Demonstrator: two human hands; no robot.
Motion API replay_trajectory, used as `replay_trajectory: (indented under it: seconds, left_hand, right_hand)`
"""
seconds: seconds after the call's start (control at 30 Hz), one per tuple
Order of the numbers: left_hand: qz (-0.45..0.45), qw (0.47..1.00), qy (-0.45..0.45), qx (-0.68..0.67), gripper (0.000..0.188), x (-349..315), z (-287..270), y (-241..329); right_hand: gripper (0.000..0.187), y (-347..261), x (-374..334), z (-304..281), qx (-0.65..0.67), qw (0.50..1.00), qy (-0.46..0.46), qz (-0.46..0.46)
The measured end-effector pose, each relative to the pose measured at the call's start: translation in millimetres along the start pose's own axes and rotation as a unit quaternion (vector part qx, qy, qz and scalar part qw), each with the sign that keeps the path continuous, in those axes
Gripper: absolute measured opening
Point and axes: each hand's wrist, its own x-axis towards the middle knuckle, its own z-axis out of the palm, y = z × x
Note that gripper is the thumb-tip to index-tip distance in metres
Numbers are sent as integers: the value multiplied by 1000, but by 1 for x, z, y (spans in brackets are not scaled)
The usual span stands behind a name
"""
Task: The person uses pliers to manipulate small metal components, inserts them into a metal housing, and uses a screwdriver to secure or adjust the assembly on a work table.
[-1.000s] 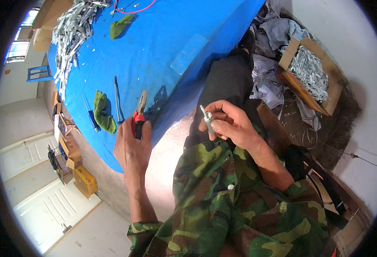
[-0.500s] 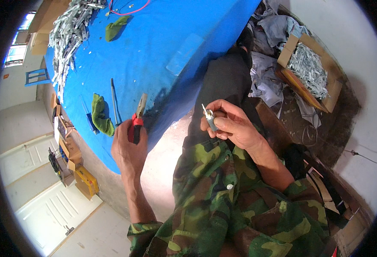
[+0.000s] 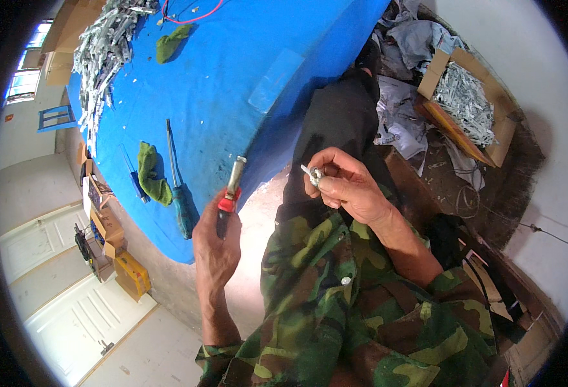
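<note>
Red-and-black handled pliers (image 3: pixel 226 203) are wrapped in the closed fingers of my left hand (image 3: pixel 218 242), near the front edge of the blue-covered table. Their metal jaws point away from me, and a small light bit shows at the tip. My right hand (image 3: pixel 352 187), held over my lap, pinches a small silvery metal piece (image 3: pixel 314 175) with a pale stub sticking out to the left. Its fingers partly cover the piece. Just left of my left hand lies a screwdriver (image 3: pixel 183 209) with a teal handle. A green cloth (image 3: pixel 150 174) and a thinner blue-handled screwdriver (image 3: pixel 137 182) are beside it.
On the blue table cover (image 3: pixel 232 84), a heap of silvery metal strips (image 3: pixel 110 48) lies far left. Another green cloth (image 3: pixel 171 44) and a red wire (image 3: pixel 197 18) lie at the back. A cardboard box (image 3: pixel 503 122) of similar strips (image 3: pixel 464 103) stands right, beside plastic sheeting (image 3: pixel 400 116).
My left hand has moved right with the pliers, uncovering the teal screwdriver handle. The pliers have turned in the hand. The small piece in my right hand sits at a different angle.
</note>
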Motion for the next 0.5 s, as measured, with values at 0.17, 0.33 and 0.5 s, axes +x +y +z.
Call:
replay_trajectory:
  seconds: [0.17, 0.33, 0.5]
  left_hand:
    - [58, 998, -36, -5, 44, -9, 14, 23]
    - [155, 986, -20, 52, 45, -8, 30, 16]
    - [172, 981, -26, 84, 46, -9, 33, 16]
  right_hand:
    - [26, 1, 1, 3, 4, 1000, 0, -8]
    - [29, 0, 2, 5, -30, 999, 19, -13]
    - [30, -2, 2, 8, -51, 998, 19, 0]
